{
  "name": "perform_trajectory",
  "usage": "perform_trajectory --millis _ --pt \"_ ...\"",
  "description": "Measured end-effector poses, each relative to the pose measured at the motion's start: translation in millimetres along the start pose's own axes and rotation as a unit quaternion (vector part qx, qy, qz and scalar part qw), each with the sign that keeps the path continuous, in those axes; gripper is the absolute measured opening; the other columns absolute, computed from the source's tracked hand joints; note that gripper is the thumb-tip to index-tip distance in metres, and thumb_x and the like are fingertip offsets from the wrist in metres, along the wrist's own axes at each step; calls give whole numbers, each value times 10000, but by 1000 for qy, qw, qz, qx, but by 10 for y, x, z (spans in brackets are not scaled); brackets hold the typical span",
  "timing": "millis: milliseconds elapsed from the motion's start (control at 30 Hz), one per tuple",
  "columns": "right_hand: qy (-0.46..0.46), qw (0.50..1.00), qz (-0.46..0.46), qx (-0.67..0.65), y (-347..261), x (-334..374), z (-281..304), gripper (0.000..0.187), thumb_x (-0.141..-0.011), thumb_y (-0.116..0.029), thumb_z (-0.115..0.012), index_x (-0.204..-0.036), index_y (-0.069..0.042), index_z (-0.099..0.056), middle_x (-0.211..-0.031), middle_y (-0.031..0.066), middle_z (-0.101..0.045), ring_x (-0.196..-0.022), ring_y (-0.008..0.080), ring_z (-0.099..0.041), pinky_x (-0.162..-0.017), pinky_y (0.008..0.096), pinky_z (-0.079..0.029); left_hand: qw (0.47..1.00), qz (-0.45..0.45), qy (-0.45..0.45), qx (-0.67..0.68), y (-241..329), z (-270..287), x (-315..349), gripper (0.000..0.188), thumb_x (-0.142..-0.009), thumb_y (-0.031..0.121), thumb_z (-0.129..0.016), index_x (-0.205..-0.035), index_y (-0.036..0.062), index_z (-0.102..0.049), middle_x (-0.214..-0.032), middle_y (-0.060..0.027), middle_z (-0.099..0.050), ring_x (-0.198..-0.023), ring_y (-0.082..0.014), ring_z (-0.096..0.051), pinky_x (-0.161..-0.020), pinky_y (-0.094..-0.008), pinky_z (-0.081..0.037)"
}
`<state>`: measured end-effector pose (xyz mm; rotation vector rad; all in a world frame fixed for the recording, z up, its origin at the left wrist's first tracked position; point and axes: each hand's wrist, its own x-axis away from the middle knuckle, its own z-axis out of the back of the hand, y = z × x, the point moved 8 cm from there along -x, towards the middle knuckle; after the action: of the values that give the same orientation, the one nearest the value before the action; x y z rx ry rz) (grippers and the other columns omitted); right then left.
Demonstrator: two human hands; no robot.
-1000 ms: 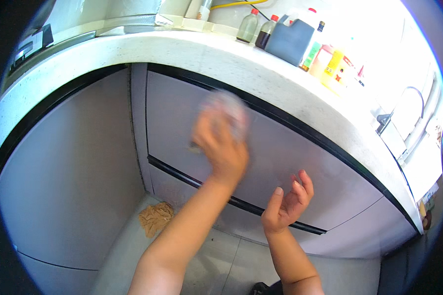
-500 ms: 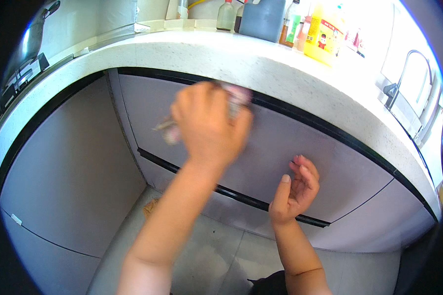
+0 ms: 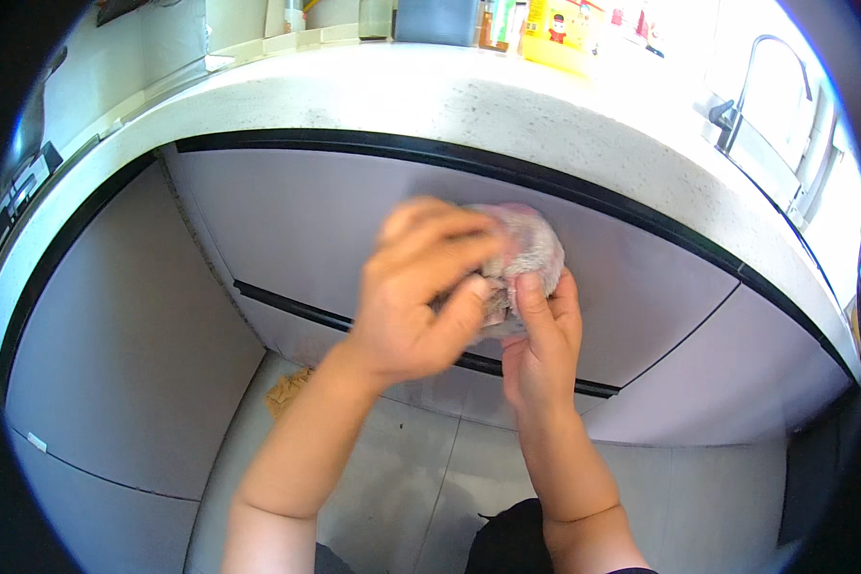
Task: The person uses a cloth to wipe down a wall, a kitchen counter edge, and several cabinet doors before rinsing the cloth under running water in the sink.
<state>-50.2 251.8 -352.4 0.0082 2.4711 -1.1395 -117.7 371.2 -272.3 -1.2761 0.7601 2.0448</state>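
Note:
A crumpled pinkish-grey cloth [image 3: 536,251] is bunched between my two hands, in front of the pale cabinet panel [image 3: 306,225]. My right hand [image 3: 543,335] grips its lower right side, thumb on the near face and fingers behind. On the other side, my left hand [image 3: 413,292] has its bent fingers and thumb around the cloth's left part. Motion smears those left fingers, and they cover some of the cloth.
Above the panel runs a white speckled countertop [image 3: 354,91] with a dark strip beneath. A blue container [image 3: 437,21] and a yellow bottle [image 3: 560,36] stand on it. A faucet [image 3: 732,120] rises at right. Crumpled brown material [image 3: 285,390] lies on the tiled floor [image 3: 383,478].
My left hand has brought the cloth down and right from under the countertop edge. My right hand, open and empty before, has risen and taken hold of the cloth. The view has shifted slightly.

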Motion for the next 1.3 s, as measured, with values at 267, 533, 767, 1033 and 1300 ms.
perform_trajectory --millis 267,533,767,1033,1300 --pt "86 521 603 598 -907 290 -212 338 -723 50 -628 -1038 -72 -628 -1102 138 -583 -1054 350 -499 -888 426 -427 924 13 82 -374 -484 698 84 286 -779 51 -643 -1062 14 -629 -1154 -164 -589 -1146 -346 -507 -980 -432 -399" --pt "-47 605 633 480 7 1 -1419 299 -771 -103 -678 -1067 -78 -646 -1054 128 -560 -992 273 -553 -814 362 -484 952 119 179 -216 -645 840 557 334 -804 52 -641 -1127 -4 -576 -1133 -159 -595 -1106 -296 -529 -954 -390 -409" --pt "-53 590 679 434 -172 234 -1277 292 -642 -134 -790 -892 -99 -642 -1002 91 -529 -702 195 -556 -546 294 -454 969 122 197 81 -707 978 530 387 -824 -55 -580 -1195 43 -530 -1048 -114 -590 -915 -178 -585 -756 -271 -484" --pt "50 438 603 665 -244 -20 -1046 290 -736 -180 -627 -1013 -132 -699 -1021 -26 -586 -972 185 -513 -826 339 -299 931 -64 132 -333 -436 478 -65 333 -661 65 -674 -989 117 -679 -945 -85 -535 -869 -262 -506 -748 -378 -409" --pt "-25 484 591 645 171 -119 -1570 351 -802 -163 -570 -1125 -40 -631 -1203 103 -546 -1145 255 -472 -871 377 -366 927 173 293 -158 -997 933 263 117 -811 77 -703 -898 32 -638 -810 -37 -562 -712 -131 -522 -661 -276 -457"
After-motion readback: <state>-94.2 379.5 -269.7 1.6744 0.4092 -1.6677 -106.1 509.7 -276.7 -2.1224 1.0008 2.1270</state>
